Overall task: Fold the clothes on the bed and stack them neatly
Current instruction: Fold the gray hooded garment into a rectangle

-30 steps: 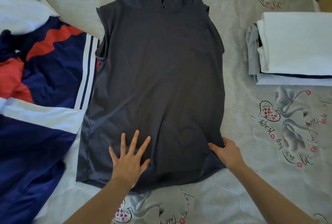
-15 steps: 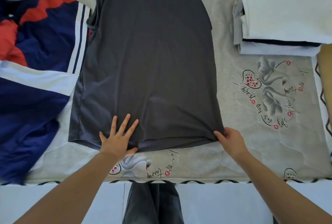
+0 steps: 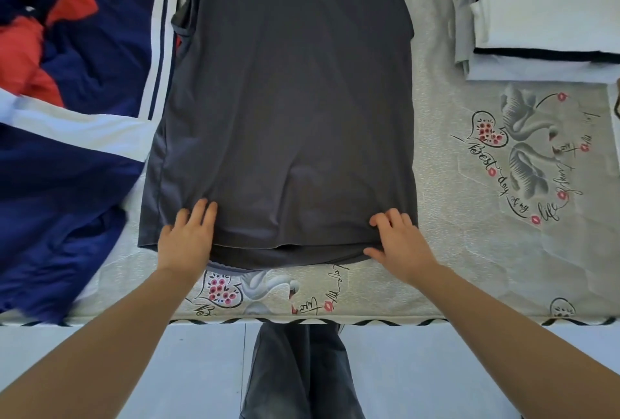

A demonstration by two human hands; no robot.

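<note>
A dark grey sleeveless hooded shirt point(image 3: 292, 109) lies flat and lengthwise on the bed point(image 3: 486, 244), with its hem toward me. My left hand point(image 3: 188, 237) rests on the left part of the hem, fingers straight and close together on the fabric. My right hand point(image 3: 399, 240) pinches the hem's right corner, fingers curled on top and thumb at the edge. At the back right sits a stack of folded clothes point(image 3: 550, 5) with a white piece on top.
A crumpled navy, red and white garment point(image 3: 67, 163) covers the left side of the bed, touching the shirt's left edge. The bed's near edge point(image 3: 402, 322) runs just below my hands. Beyond it are pale floor and my legs point(image 3: 298, 371).
Both hands have slid down the shirt to its hem. My left fingers, spread wide before, have closed together. The view has tipped down, so the bed edge and floor show.
</note>
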